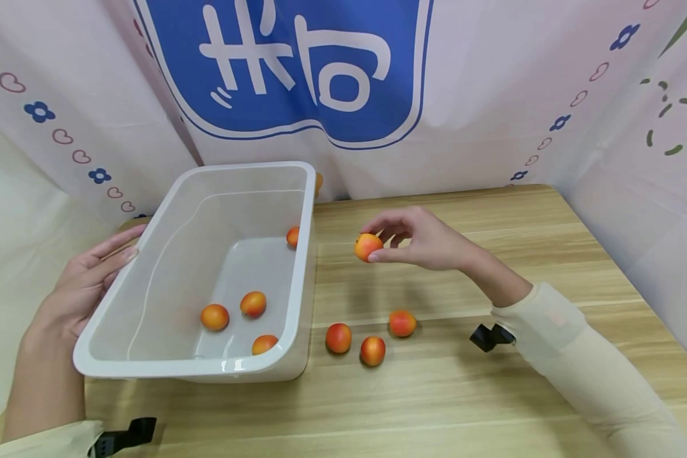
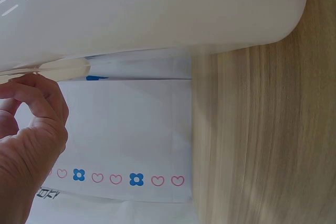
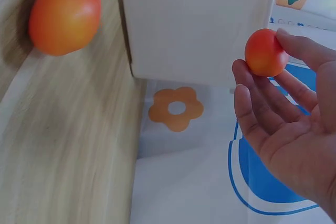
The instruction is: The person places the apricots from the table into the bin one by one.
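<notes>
My left hand (image 1: 94, 280) grips the left rim of a white plastic tub (image 1: 305, 254), thumb on the rim. In the left wrist view the left hand (image 2: 34, 114) pinches the edge of the tub (image 2: 168, 14). To the right of the tub, my right hand (image 1: 426, 242) holds an orange-red apricot (image 1: 367, 247) above the table, between thumb and fingertips. The right wrist view shows this apricot (image 3: 265, 52) in the fingers. Inside the tub lie several apricots, one (image 1: 214, 317) near the middle. Three more, among them an apricot (image 1: 338, 338), lie on the table.
The wood-grain table (image 1: 464, 394) carries everything. A white cloth (image 1: 469, 83) with a blue printed sign hangs behind it, and pale cloth (image 1: 652, 210) hangs at the right. Black wrist straps (image 1: 492, 337) sit at both sleeves.
</notes>
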A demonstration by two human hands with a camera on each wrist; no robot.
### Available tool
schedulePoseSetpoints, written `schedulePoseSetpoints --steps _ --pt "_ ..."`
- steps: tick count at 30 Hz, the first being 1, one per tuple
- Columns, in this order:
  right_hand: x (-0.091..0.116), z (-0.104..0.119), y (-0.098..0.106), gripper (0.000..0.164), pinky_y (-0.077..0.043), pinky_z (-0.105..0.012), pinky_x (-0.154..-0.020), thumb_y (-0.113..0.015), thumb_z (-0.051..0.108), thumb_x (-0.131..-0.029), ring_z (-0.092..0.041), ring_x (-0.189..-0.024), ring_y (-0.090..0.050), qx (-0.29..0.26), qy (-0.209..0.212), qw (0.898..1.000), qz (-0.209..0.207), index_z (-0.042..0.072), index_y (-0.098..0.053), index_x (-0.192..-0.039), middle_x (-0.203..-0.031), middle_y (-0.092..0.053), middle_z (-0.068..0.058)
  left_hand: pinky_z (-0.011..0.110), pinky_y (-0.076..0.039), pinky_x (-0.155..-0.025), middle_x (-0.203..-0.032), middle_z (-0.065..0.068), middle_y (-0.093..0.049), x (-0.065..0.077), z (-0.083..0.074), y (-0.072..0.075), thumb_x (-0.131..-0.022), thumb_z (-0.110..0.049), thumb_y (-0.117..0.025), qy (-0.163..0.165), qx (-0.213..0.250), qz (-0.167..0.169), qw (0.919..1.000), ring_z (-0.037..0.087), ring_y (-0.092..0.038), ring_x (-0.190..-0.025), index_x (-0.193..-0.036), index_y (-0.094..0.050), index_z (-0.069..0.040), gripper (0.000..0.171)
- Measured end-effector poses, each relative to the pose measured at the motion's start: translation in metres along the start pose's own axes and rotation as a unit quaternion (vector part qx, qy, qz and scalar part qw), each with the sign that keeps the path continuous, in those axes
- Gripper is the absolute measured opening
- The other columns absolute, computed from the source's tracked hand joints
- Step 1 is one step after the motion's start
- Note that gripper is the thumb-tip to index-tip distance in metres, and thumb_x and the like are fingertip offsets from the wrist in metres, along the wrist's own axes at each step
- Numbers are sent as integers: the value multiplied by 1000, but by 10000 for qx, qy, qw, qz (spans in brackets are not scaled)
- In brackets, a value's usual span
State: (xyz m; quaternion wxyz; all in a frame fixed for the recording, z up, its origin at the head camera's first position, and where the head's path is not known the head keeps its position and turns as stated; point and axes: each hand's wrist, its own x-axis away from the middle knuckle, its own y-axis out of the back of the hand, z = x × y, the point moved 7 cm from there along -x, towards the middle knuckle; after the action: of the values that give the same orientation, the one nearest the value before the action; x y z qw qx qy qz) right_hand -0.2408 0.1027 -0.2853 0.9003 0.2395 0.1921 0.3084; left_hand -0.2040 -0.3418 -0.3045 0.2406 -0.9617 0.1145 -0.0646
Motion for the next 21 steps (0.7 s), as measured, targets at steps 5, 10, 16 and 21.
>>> schedulePoseSetpoints --steps 5,10,16,21 --pt "-4 9 -1 35 -63 -31 -75 -85 9 -88 -19 -91 -71 -122 182 9997 -86 4 -73 -120 -105 -75 -3 34 -66 -74 -116 9 -77 0 1 0 -110 2 -41 27 53 8 10000 22 -78 -94 -134 -71 -12 41" --pt "-6 19 -4 34 -63 -33 -74 -84 8 -88 -19 -88 -70 -184 347 9992 -110 5 -73 -120 -103 -74 -1 34 -66 -74 -116 10 -77 0 1 -1 -110 2 -41 20 68 23 10000 22 -78 -94 -134 -71 -12 41" --pt "-11 32 -6 33 -64 -36 -75 -83 8 -89 -18 -89 -70 -324 525 9980 -107 5 -73 -120 -103 -75 -1 34 -66 -73 -115 10 -77 1 0 -1 -110 3 -40 -8 47 47 10000 21 -78 -92 -135 -71 -12 41" --pt "-17 42 -8 31 -62 -32 -73 -82 7 -90 -18 -90 -70 -343 719 9968 -77 4 -73 -120 -103 -74 -1 34 -66 -73 -115 10 -77 1 0 -1 -110 2 -41 4 39 44 10000 22 -78 -93 -135 -71 -12 41"
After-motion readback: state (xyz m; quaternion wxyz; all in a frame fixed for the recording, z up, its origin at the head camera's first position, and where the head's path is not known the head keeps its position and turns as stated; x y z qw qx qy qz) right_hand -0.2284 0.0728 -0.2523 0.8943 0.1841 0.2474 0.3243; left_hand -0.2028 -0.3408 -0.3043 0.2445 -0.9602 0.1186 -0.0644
